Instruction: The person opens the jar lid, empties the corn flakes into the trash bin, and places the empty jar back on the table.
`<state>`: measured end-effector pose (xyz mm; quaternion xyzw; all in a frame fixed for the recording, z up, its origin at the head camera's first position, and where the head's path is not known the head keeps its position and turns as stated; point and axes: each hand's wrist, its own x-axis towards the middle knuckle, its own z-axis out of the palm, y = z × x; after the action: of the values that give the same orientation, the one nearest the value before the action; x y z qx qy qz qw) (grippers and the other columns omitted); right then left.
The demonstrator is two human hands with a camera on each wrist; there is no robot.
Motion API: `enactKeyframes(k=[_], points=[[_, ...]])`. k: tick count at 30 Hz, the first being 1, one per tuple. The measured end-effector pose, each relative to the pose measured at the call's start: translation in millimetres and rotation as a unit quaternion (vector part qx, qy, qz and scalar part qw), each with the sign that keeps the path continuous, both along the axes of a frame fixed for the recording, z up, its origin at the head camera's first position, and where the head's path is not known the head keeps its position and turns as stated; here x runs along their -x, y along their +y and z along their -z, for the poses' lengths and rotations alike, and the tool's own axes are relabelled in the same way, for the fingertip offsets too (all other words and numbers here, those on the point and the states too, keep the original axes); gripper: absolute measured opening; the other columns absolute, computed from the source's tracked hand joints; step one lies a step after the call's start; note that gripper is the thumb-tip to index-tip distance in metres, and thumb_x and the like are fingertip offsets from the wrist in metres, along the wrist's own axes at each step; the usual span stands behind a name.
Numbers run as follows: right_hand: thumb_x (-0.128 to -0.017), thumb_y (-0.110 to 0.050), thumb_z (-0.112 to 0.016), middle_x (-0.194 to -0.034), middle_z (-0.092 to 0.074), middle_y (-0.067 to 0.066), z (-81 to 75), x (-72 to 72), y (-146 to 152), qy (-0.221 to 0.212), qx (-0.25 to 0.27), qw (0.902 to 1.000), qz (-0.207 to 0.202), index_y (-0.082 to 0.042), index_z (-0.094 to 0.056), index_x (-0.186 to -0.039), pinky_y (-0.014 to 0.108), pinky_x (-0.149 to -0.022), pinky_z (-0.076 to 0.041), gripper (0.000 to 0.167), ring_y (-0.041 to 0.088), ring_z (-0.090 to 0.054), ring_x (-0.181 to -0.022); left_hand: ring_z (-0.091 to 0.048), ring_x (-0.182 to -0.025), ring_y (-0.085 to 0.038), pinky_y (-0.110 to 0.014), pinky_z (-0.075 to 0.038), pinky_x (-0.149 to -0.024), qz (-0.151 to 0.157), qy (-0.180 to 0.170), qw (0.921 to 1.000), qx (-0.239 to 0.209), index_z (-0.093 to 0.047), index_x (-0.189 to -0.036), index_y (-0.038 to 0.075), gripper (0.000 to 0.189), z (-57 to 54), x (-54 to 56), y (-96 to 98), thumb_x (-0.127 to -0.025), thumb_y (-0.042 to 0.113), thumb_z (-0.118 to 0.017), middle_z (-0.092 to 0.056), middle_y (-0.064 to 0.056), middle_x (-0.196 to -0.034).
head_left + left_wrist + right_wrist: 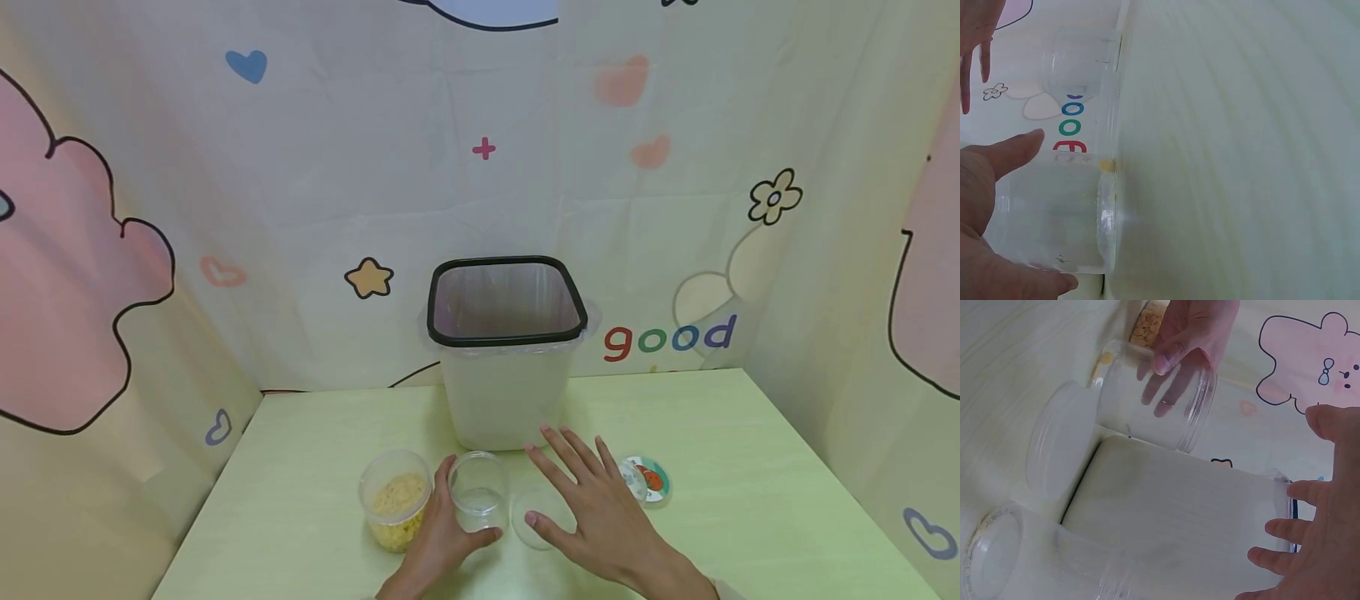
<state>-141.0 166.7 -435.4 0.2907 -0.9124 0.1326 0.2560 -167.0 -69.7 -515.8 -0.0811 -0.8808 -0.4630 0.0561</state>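
My left hand (pixel 437 537) holds a clear plastic jar (pixel 478 487) standing upright on the table, thumb on the near side and fingers along its left. Through the jar wall in the right wrist view, those fingers (pixel 1163 394) show. My right hand (pixel 603 512) hovers, palm down with fingers spread, holding nothing. Below its thumb lies a clear round lid (pixel 534 533). A second clear jar (pixel 997 559) stands near the right hand, mostly hidden by it in the head view. Left of my left hand is a jar of yellow pieces (pixel 397 504).
Behind the jars stands a tall pale bin (pixel 504 400) with a black rim and a clear liner. A round lid with a green and orange picture (pixel 656 482) is to the right. A patterned cloth backdrop (pixel 337 167) encloses the table (pixel 300 467).
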Motion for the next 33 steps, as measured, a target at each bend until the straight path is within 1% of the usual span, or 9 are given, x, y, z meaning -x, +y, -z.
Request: enactKeyframes(k=[3, 7, 13, 17, 20, 24, 29, 31, 33], points=[[-0.091, -0.058, -0.057, -0.164, -0.024, -0.002, -0.6, -0.1, 0, -0.002, -0.002, 1.0000, -0.001, -0.033, -0.034, -0.153, 0.043, -0.125, 0.004, 0.071, 0.030, -0.034, -0.145, -0.041, -0.137, -0.044, -0.061, -0.039, -0.107, 0.004, 0.003, 1.0000, -0.004, -0.014, -0.152, 0.009, 0.116, -0.8, -0.3, 0.3, -0.068, 0.033, -0.090, -0.038, -0.026, -0.150], [-0.091, -0.057, -0.058, -0.164, -0.024, -0.001, -1.5, 0.1, 0, 0.002, -0.005, 1.0000, -0.006, -0.032, -0.034, -0.153, 0.029, -0.121, 0.017, 0.072, 0.031, -0.034, -0.145, -0.037, -0.140, -0.042, -0.062, -0.037, -0.108, 0.005, 0.002, 0.9998, -0.017, -0.013, -0.154, 0.010, 0.116, -5.0, -2.6, 0.3, -0.070, 0.036, -0.088, -0.034, -0.024, -0.154], [-0.091, -0.058, -0.057, -0.164, -0.024, -0.001, -2.2, -0.1, 0, 0.012, -0.003, 0.9999, -0.011, -0.031, -0.034, -0.153, 0.028, -0.121, 0.018, 0.071, 0.031, -0.036, -0.144, -0.034, -0.143, -0.041, -0.062, -0.037, -0.109, 0.010, 0.011, 0.9996, -0.024, -0.012, -0.156, 0.012, 0.115, -16.4, -6.0, 0.0, -0.072, 0.040, -0.086, -0.030, -0.020, -0.158], [-0.091, -0.058, -0.056, -0.164, -0.024, -0.002, -3.0, -0.1, -1, 0.009, -0.003, 0.9999, -0.008, -0.032, -0.033, -0.153, 0.029, -0.121, 0.017, 0.071, 0.029, -0.033, -0.146, -0.034, -0.143, -0.042, -0.063, -0.037, -0.108, 0.015, 0.023, 0.9993, -0.023, -0.012, -0.157, 0.015, 0.114, -27.5, -8.2, -0.6, -0.074, 0.044, -0.084, -0.028, -0.018, -0.160], [-0.091, -0.058, -0.057, -0.164, -0.024, -0.002, -3.5, -0.3, -1, 0.008, 0.000, 0.9999, -0.006, -0.033, -0.033, -0.153, 0.040, -0.125, 0.006, 0.071, 0.029, -0.032, -0.146, -0.034, -0.143, -0.042, -0.063, -0.038, -0.107, 0.016, 0.029, 0.9992, -0.023, -0.011, -0.157, 0.019, 0.112, -35.6, -9.9, -0.3, -0.075, 0.046, -0.082, -0.026, -0.014, -0.161], [-0.091, -0.057, -0.058, -0.163, -0.025, -0.002, -3.8, -0.7, -2, 0.010, 0.006, 0.9999, -0.009, -0.032, -0.034, -0.153, 0.051, -0.122, -0.007, 0.070, 0.031, -0.034, -0.145, -0.036, -0.142, -0.039, -0.061, -0.038, -0.108, 0.014, 0.045, 0.9987, -0.018, -0.013, -0.157, 0.022, 0.108, -44.2, -11.5, -0.1, -0.077, 0.047, -0.081, -0.027, -0.009, -0.161], [-0.091, -0.057, -0.057, -0.163, -0.024, -0.003, -6.2, -0.3, -1, 0.004, 0.006, 1.0000, -0.005, -0.033, -0.032, -0.153, 0.040, -0.125, 0.006, 0.071, 0.029, -0.031, -0.146, -0.034, -0.145, -0.033, -0.057, -0.038, -0.110, 0.011, 0.077, 0.9970, 0.004, -0.013, -0.157, 0.028, 0.105, -53.7, -14.1, -0.8, -0.078, 0.050, -0.078, -0.024, -0.005, -0.163], [-0.091, -0.057, -0.057, -0.164, -0.024, -0.003, -8.3, 0.5, -1, 0.005, 0.009, 0.9999, -0.004, -0.033, -0.032, -0.153, 0.038, -0.124, 0.009, 0.071, 0.029, -0.031, -0.147, -0.030, -0.147, -0.033, -0.057, -0.039, -0.110, 0.013, 0.094, 0.9953, 0.017, -0.015, -0.157, 0.026, 0.102, -57.2, -15.0, -1.4, -0.080, 0.049, -0.077, -0.021, -0.005, -0.164], [-0.091, -0.056, -0.057, -0.163, -0.024, -0.002, -10.3, 1.5, -2, 0.010, 0.013, 0.9998, -0.006, -0.033, -0.032, -0.154, 0.040, -0.125, 0.006, 0.071, 0.030, -0.031, -0.146, -0.026, -0.149, -0.033, -0.058, -0.040, -0.109, 0.014, 0.110, 0.9934, 0.030, -0.017, -0.157, 0.023, 0.100, -60.2, -15.6, -2.3, -0.081, 0.048, -0.076, -0.017, -0.005, -0.165]])
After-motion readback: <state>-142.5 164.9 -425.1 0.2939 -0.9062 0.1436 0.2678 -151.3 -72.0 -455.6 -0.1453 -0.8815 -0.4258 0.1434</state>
